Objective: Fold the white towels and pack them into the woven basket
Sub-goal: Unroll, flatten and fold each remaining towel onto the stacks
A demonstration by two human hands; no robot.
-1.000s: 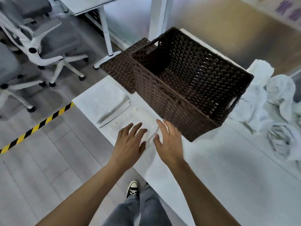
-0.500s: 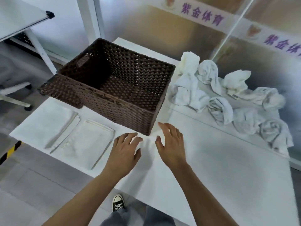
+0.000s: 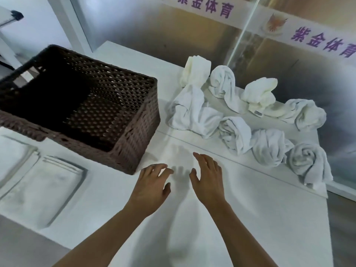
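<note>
The dark brown woven basket stands empty on the left half of the white table. Two folded white towels lie flat in front of it, one near the table's front edge and another partly cut off at the left. Several crumpled white towels are heaped along the back right. My left hand and my right hand hover side by side over bare table, just right of the basket's near corner. Both hold nothing and their fingers are loosely spread.
A reflective wall panel with purple lettering rises right behind the towel heap. The table's front edge runs diagonally at lower left, with grey floor beyond it. A white frame post stands behind the basket.
The view has swung right, from the folded towels to the crumpled heap. Both hands left the folded towel and moved right, past the basket's corner, staying empty.
</note>
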